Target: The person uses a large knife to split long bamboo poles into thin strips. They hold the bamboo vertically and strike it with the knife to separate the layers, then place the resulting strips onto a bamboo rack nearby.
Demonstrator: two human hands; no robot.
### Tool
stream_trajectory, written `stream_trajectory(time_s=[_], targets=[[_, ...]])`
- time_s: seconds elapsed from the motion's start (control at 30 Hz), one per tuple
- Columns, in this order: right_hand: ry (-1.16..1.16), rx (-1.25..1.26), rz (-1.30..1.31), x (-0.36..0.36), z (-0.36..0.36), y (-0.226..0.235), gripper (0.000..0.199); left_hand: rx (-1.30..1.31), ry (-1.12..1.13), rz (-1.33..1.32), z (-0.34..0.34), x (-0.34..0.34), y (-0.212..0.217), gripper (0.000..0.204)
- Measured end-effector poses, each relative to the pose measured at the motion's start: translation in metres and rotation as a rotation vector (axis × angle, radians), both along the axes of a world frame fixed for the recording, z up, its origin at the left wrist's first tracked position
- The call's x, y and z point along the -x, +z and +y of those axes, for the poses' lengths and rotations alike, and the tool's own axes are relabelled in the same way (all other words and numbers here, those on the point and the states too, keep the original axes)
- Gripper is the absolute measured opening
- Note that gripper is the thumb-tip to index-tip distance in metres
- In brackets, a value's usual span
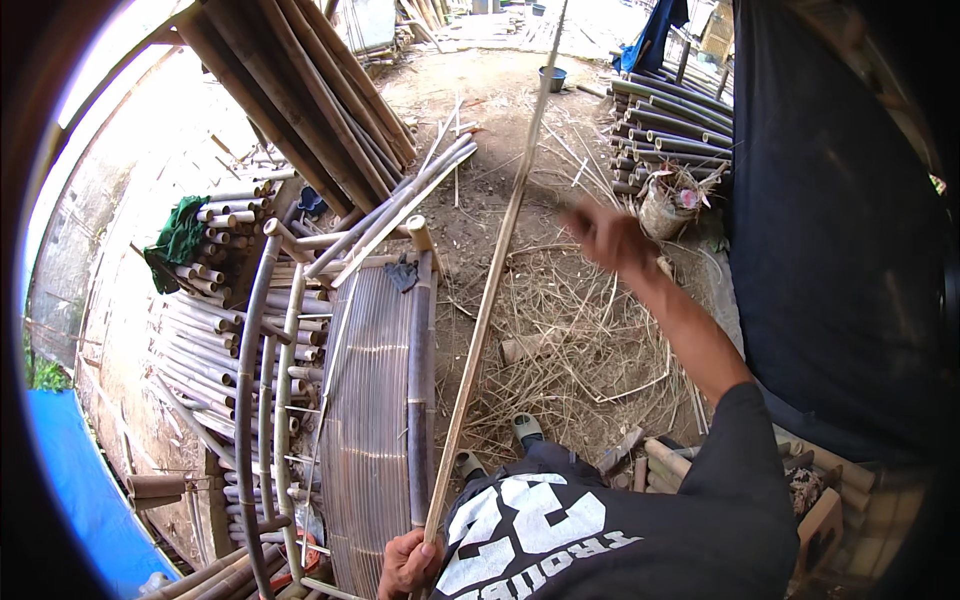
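Down by the person's lap, the left hand (408, 563) is closed around the lower end of a long bamboo strip (483, 310), which slants up and away over the dirt floor (500, 100). Out in front, the right hand (610, 238) is raised and blurred; I cannot tell how far open it is, and it seems apart from the strip. Just left of the strip stands a curved bamboo frame (375, 400) with slats, and dry shavings (570, 330) litter the ground to its right.
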State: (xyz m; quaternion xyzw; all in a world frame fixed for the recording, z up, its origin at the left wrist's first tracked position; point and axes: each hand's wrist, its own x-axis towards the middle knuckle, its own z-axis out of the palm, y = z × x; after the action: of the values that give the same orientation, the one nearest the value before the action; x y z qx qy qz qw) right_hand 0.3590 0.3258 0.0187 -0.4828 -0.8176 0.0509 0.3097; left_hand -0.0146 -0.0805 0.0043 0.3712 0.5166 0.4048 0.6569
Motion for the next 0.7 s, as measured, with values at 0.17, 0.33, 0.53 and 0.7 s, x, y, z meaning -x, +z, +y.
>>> stream_trajectory(time_s=[0.17, 0.33, 0.53, 0.7], targets=[[-0.061, 0.308, 0.429, 0.013, 0.013, 0.003, 0.07, 0.057, -0.017, -0.104, -0.002, 0.009, -0.023, 0.037], [0.375, 0.871, 1.453, 0.062, -0.036, 0.025, 0.065, -0.286, -0.027, 0.622, 0.002, -0.009, -0.012, 0.02], [0.103, 0.58, 1.231, 0.074, -0.047, 0.007, 0.028, -0.432, -0.004, 0.777, 0.007, -0.006, -0.037, 0.021], [0.333, 0.782, 1.101, 0.131, -0.104, -0.007, 0.027, -0.139, -0.072, -0.239, 0.103, -0.038, -0.022, 0.058]])
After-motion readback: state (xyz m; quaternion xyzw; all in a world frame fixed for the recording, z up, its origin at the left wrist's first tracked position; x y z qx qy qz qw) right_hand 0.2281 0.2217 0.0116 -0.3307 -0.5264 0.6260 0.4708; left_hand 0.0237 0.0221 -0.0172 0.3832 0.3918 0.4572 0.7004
